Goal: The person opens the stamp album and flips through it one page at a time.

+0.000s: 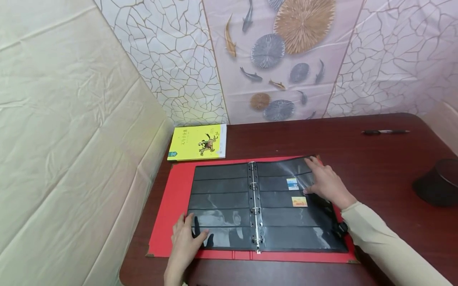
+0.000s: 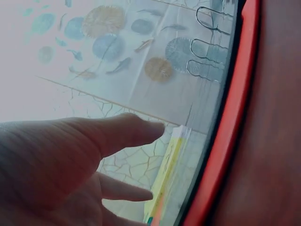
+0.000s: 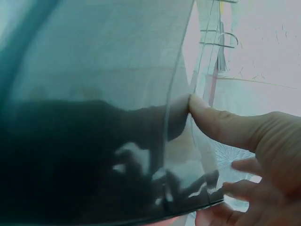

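Note:
A red ring-binder stamp album (image 1: 162,222) lies spread on the table, its black pocket pages on both sides of the metal rings (image 1: 255,198). On the right page (image 1: 282,220) are a blue-and-white stamp (image 1: 292,184) and an orange-yellow stamp (image 1: 299,201). My right hand (image 1: 327,184) holds that page's outer edge near the top corner, thumb over its face and fingers at the edge. The page (image 3: 94,141) is raised there in the right wrist view. My left hand (image 1: 186,240) rests at the left page's (image 1: 222,198) lower outer edge, thumb and fingers spread, gripping nothing.
A yellow book (image 1: 193,141) lies behind the album's left side. At the back right is a pen (image 1: 385,132). A dark, rounded object (image 1: 438,182) sits at the table's right. The patterned cloth wall (image 1: 179,55) stands behind the table (image 1: 336,139).

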{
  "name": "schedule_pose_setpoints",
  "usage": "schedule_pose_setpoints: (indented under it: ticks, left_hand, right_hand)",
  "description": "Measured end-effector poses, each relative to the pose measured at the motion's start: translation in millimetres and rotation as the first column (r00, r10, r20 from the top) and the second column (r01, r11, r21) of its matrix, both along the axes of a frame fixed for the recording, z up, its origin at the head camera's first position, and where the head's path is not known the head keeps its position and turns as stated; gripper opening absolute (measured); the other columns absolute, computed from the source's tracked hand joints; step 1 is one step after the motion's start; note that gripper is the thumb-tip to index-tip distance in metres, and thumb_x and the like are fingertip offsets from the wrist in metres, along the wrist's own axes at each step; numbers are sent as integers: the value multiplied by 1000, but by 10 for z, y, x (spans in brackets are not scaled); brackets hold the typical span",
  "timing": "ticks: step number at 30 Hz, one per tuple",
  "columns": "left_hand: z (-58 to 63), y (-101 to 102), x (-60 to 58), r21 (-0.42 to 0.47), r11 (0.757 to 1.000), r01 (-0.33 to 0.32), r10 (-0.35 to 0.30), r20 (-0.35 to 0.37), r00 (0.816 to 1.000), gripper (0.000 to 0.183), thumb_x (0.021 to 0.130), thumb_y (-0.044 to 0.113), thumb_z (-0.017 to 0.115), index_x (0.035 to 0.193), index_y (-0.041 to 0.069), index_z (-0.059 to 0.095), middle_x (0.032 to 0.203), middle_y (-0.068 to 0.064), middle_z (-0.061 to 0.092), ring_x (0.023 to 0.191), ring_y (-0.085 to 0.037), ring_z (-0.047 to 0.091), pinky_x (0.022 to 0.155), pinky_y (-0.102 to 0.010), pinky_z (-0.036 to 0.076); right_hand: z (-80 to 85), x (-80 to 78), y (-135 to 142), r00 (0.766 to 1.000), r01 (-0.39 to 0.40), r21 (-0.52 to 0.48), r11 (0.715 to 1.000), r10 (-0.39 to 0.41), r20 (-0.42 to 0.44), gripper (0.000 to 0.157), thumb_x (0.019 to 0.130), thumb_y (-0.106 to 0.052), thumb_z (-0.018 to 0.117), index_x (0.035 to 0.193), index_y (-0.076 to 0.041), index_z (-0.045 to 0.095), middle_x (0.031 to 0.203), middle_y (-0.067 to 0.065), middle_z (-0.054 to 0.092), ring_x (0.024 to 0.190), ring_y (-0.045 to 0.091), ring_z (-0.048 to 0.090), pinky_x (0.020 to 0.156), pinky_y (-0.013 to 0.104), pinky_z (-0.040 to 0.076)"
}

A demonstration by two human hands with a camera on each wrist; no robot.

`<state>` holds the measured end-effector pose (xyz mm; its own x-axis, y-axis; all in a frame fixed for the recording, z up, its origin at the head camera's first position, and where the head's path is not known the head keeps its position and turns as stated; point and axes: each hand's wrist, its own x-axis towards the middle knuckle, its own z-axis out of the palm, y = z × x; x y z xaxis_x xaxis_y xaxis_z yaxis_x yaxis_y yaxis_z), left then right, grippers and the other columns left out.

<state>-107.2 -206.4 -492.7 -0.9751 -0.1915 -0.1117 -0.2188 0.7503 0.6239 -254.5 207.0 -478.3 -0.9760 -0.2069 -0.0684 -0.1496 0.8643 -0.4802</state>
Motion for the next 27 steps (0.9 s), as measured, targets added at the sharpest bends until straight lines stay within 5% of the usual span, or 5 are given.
schedule_pose_setpoints:
  ticks: [8,14,17,24,27]
  left_hand:
    - [-38,78,-116,24,998,55,-54,-51,997,75,89,24,80,152,0,47,165,-31,25,152,-55,17,112,-80,18]
    - [-83,85,-111,15,990,140,-140,-37,990,76,82,22,87,149,5,54,163,-30,31,150,-59,17,109,-84,14]
    - [-84,95,-110,5,988,154,-154,-27,988,74,80,22,88,146,7,58,162,-28,35,149,-60,18,108,-85,12]
    - [-65,90,-140,-22,986,164,-164,21,986,69,79,21,89,141,9,62,161,-27,37,149,-60,19,109,-84,14]
    - [-58,97,-148,-35,984,174,-173,26,985,67,79,22,89,139,8,64,160,-27,37,149,-60,19,108,-84,15]
  right_hand:
    - [-26,52,38,999,-26,22,999,27,-19,101,83,-13,86,163,-4,25,170,30,6,135,66,36,97,75,43]
    - [-26,124,120,999,-43,-106,993,42,-9,109,84,-8,83,165,-1,11,168,33,-10,136,59,41,99,70,44]
    - [32,190,179,999,-46,-171,984,44,-16,111,83,-3,80,163,6,3,164,41,-2,144,62,26,105,73,37]
    - [262,389,260,999,-22,-189,982,29,36,94,88,4,72,157,18,10,137,47,49,94,49,68,71,51,58]
    - [355,462,289,998,-29,-209,978,40,49,82,89,6,69,154,20,21,135,47,52,108,55,66,77,53,60]
